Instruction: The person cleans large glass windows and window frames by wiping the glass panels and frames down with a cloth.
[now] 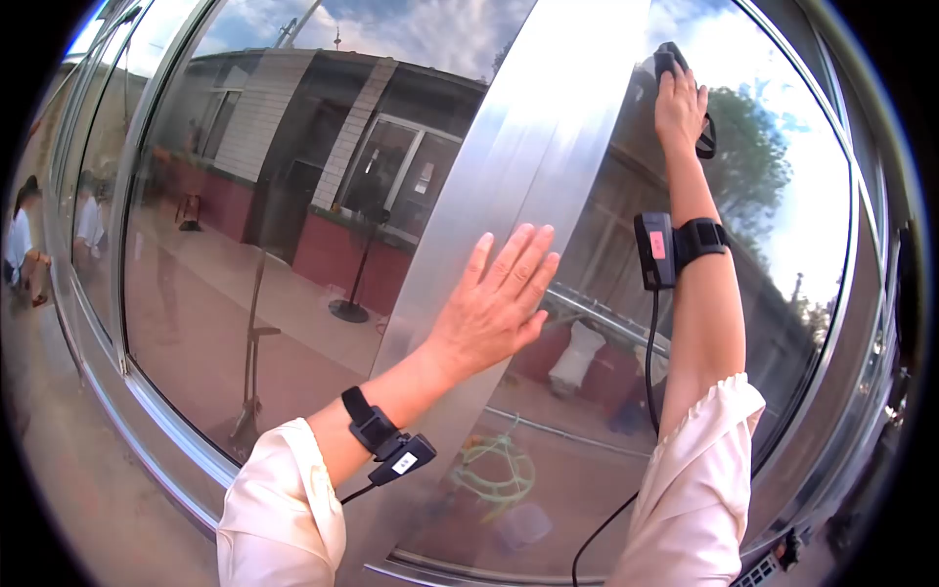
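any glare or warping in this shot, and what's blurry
Head view: strong fisheye bend, with black corners; glare whitens the upper metal panel; sky and building reflections overlay the glass; the person at far left looks soft.

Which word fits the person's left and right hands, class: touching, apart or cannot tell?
Apart. The head view shows it: window glass lies plainly between the left hand, which is lower, and the raised right hand.
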Action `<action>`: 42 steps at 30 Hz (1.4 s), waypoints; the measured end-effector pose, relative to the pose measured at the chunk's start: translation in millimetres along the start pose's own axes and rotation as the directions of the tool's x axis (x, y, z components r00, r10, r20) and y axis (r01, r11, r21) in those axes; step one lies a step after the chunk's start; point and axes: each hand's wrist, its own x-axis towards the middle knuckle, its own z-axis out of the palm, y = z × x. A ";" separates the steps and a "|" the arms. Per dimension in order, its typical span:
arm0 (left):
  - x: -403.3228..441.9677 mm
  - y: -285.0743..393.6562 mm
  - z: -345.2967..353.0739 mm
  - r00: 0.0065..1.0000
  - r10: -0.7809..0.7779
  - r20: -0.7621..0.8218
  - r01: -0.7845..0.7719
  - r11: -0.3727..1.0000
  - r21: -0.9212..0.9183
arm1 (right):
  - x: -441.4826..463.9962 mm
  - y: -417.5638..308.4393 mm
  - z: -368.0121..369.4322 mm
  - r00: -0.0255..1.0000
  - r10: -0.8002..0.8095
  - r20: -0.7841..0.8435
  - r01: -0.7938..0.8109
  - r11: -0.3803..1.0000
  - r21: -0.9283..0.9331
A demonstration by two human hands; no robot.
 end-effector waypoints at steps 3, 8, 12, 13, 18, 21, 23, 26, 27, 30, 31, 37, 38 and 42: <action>-1.0 1.2 4.6 1.000 -0.011 -0.023 0.010 0.999 -0.045 | 33.8 -6.2 22.3 0.997 0.077 -0.012 -0.077 0.997 0.013; -1.7 1.7 7.0 1.000 -0.011 -0.026 0.009 0.998 -0.061 | 82.9 -33.3 54.7 0.998 -0.032 0.057 0.036 0.998 -0.056; -3.5 4.0 3.9 1.000 -0.004 0.031 0.006 0.999 -0.051 | 114.7 -22.3 64.5 0.993 -0.060 0.101 0.078 0.980 -0.185; -2.5 4.6 4.9 0.999 -0.002 0.035 0.004 0.998 -0.055 | 115.9 -25.5 61.8 0.992 -0.033 0.121 0.058 0.975 -0.213; -4.0 5.2 4.5 0.999 -0.008 0.041 0.009 0.999 -0.030 | 122.9 -54.5 58.2 0.990 -0.025 0.138 0.062 0.960 -0.274; -1.9 3.1 4.5 1.000 0.001 0.019 -0.001 1.000 0.004 | 157.2 -3.6 94.3 0.945 -0.315 0.087 0.326 0.908 -0.264; -4.5 4.0 1.7 1.000 0.012 0.017 -0.012 1.000 0.015 | 118.4 -23.2 60.4 0.929 -0.365 0.057 0.370 0.912 -0.179; -1.4 4.3 0.2 1.000 0.014 0.011 -0.014 1.000 0.015 | 101.7 -17.9 41.6 0.830 -0.531 0.172 0.556 0.813 -0.173; -0.7 5.0 -0.4 1.000 0.011 0.017 -0.011 1.000 0.012 | 117.6 -8.6 49.3 0.783 -0.598 0.170 0.620 0.772 -0.141; -1.6 5.9 2.3 0.999 0.008 0.036 -0.008 1.000 -0.011 | 185.8 24.4 83.3 0.587 -0.771 0.245 0.728 0.371 -0.576; -0.6 4.9 3.4 0.999 0.003 0.035 -0.002 1.000 -0.028 | 183.6 3.2 76.7 0.586 -0.773 0.243 0.729 0.372 -0.575; 0.7 3.5 3.4 0.999 -0.007 0.051 0.010 0.998 -0.059 | 66.9 -85.1 31.6 0.879 -0.352 0.322 0.425 0.884 -0.193; 1.0 3.7 3.0 0.999 -0.009 0.042 0.011 0.998 -0.055 | 34.6 -91.9 20.2 0.936 -0.256 0.243 0.292 0.948 -0.125; 0.1 3.9 4.1 1.000 -0.013 0.015 0.014 1.000 -0.025 | -35.0 -94.1 -3.0 0.904 -0.386 0.185 0.400 0.916 -0.043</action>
